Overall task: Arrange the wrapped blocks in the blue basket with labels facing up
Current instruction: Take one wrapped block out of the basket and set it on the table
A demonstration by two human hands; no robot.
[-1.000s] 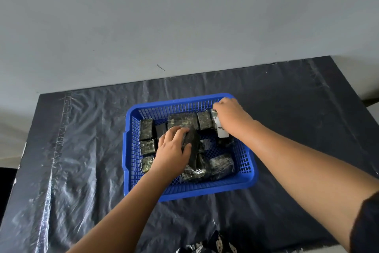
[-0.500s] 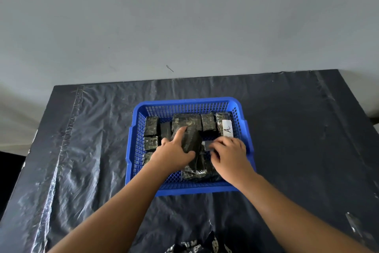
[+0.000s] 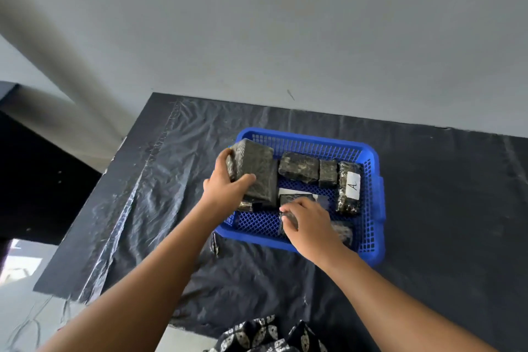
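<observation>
Two hands: both are at work inside the blue basket (image 3: 371, 209), which sits on a table covered in black plastic sheet (image 3: 443, 209).
Left hand (image 3: 225, 189): fingers and thumb clamped across a large wrapped block (image 3: 254, 171), holding it raised and tilted over the basket's left end.
Large block, handling: it looks stiff and boxy, probably with some weight for one hand; the glossy film is likely slippery, so a grip across the short sides, thumb opposite fingers, seems safest.
Large block, label: none shows on the face turned to the camera, so it may need turning before it is set down.
Far row: two smaller wrapped blocks (image 3: 298, 170) lie flat along the far wall, touching each other, no label showing.
Middle: a block with a white label (image 3: 297, 194) lies flat on the basket floor, just beyond the right hand.
Right hand (image 3: 310, 226): fingers curled together on a small wrapped block (image 3: 287, 223) near the front wall; most of it is hidden, so I cannot tell how firm the hold is.
Small blocks, handling: likely light and rigid under crinkly film; pinch by the edges so the top face stays readable.
Right end: a block with its label marked "A" (image 3: 353, 184) lies face up beside the right wall, seemingly already done.
</observation>
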